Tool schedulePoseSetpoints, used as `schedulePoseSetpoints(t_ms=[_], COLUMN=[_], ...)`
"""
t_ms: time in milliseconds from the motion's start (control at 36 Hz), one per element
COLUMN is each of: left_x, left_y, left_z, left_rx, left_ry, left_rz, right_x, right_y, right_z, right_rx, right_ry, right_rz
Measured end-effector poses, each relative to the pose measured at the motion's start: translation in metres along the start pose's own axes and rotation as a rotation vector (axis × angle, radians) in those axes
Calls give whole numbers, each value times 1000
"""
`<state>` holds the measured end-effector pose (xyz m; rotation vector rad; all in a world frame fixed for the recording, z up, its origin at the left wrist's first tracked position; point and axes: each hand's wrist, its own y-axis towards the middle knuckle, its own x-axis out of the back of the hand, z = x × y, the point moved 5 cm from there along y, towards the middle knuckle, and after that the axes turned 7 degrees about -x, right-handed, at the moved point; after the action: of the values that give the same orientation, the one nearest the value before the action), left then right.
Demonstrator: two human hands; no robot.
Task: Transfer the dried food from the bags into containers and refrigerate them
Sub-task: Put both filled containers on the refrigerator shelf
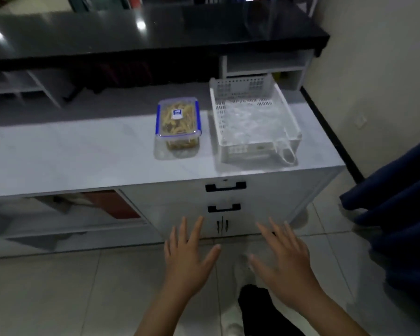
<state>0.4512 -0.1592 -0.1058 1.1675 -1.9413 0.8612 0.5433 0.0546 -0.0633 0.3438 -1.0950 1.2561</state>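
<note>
Nearest the camera, both bare hands hover over the tiled floor, short of the white cabinet (264,190), fingers spread and holding nothing: the left hand (188,257) and the right hand (285,260). Beyond them, on the cabinet's pale countertop, stands the clear rectangular plastic container with blue lid clips (178,122), lidded and filled with tan dried food, its long axis running away from the viewer. It lies ahead and slightly left, probably nearer the left hand. Just right of it sits a white perforated plastic basket (255,118) holding crumpled clear bags.
</note>
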Motion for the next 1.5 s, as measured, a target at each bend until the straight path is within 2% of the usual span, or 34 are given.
schedulePoseSetpoints(t_ms=[222,389,500,639,833,1028,1111,1194,1250,1306,1389,1500], left_x=[44,117,157,185,180,179,179,186,193,199,203,204], left_y=[72,155,220,290,350,350,338,318,305,295,280,264], left_z=[33,47,56,62,72,96,106,128,143,158,179,197], left_rx=[111,117,161,271,379,342,334,310,286,265,257,251], left_ry=[-67,-257,-344,-532,-791,-855,-863,-887,-885,-875,-889,-921], left_rz=[-53,-284,-350,-347,-157,-42,-16,51,103,147,213,302], right_x=[4,25,40,29,3,-4,-5,-6,-11,-23,-42,-62], right_y=[106,186,240,305,339,329,317,308,306,304,294,275], right_z=[100,172,208,240,244,245,243,241,240,240,243,249], right_rx=[316,534,572,483,362,384,352,202,44,-134,-308,-399], right_ry=[-28,-45,-23,-65,-86,-15,202,548,790,987,1101,1121], right_rz=[32,54,38,87,112,91,88,18,63,182,285,301])
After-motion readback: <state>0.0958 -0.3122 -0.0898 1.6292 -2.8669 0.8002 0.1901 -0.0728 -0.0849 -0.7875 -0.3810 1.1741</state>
